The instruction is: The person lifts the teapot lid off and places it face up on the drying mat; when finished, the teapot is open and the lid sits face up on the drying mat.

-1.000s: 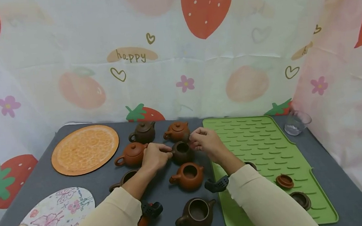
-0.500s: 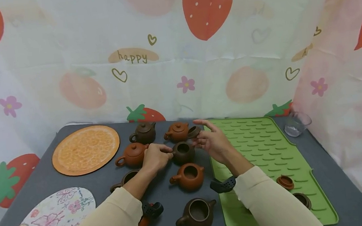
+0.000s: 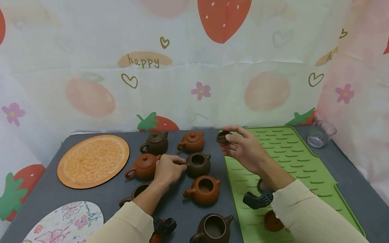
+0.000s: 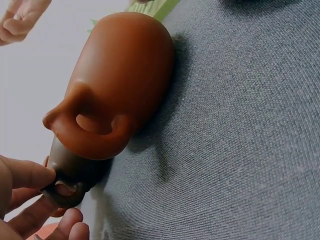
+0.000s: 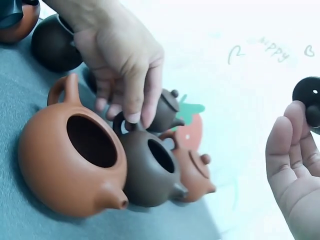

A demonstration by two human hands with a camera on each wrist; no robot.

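Note:
My left hand [image 3: 168, 170] pinches the handle [image 4: 75, 197] of a dark brown teapot [image 3: 199, 171], which stands lidless on the table. In the right wrist view, thumb and fingers close on that handle. My right hand [image 3: 250, 151] holds a small dark teapot lid [image 3: 223, 137] in its fingertips, raised to the right of the teapot, by the green mat's far left corner. The lid [image 5: 306, 95] shows partly at the edge of the right wrist view. Nearer to me stands a lidless reddish-brown teapot [image 3: 206, 199], its handle turned left.
Lidded teapots stand behind and left: a dark one [image 3: 157, 144] and reddish ones [image 3: 193, 142]. A lidless brown teapot [image 3: 214, 237] is at the front. Lids [image 3: 272, 221] lie on the green mat [image 3: 288, 147]. A glass [image 3: 319, 135] and two round mats [image 3: 93, 162] flank the table.
The right hand has lifted the dark lid off to the right and upward, away from the dark teapot, turning it in its fingers. The left hand stays on the handle.

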